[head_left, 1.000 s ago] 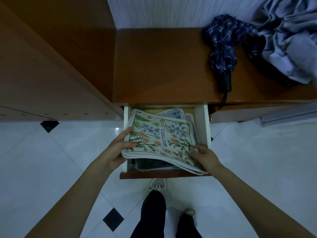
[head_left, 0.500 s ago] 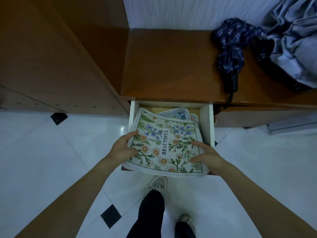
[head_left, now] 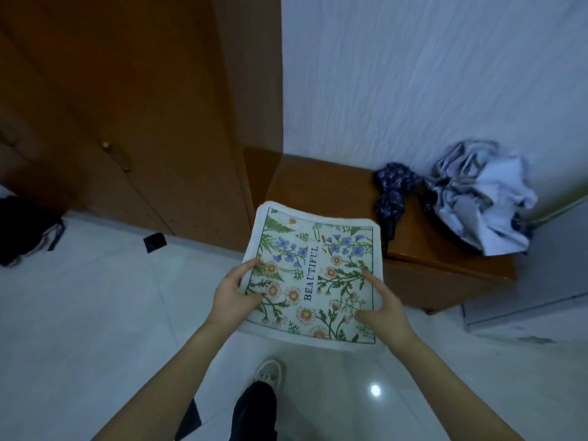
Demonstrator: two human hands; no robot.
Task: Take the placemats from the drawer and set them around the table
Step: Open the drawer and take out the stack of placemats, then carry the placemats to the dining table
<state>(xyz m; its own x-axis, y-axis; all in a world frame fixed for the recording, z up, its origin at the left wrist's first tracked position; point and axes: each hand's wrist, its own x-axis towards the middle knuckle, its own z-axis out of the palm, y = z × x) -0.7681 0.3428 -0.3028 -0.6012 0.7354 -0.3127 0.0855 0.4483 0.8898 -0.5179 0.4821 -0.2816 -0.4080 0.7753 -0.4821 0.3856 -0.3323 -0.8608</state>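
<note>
A stack of white placemats with a floral print and the word BEAUTIFUL is held up in front of me, above the floor. My left hand grips its left edge, thumb on top. My right hand grips its right edge near the lower corner. How many mats are in the stack I cannot tell. The drawer is hidden behind the mats. The low wooden cabinet stands just beyond them. No table is in view.
A folded dark umbrella and a crumpled pale cloth lie on the cabinet top. A tall wooden wardrobe stands to the left, a dark bag on the floor beside it. White tiled floor surrounds my feet.
The placemats have come up out of the drawer, held in both hands. My view has lifted and pulled back, so the wall and wardrobe now show.
</note>
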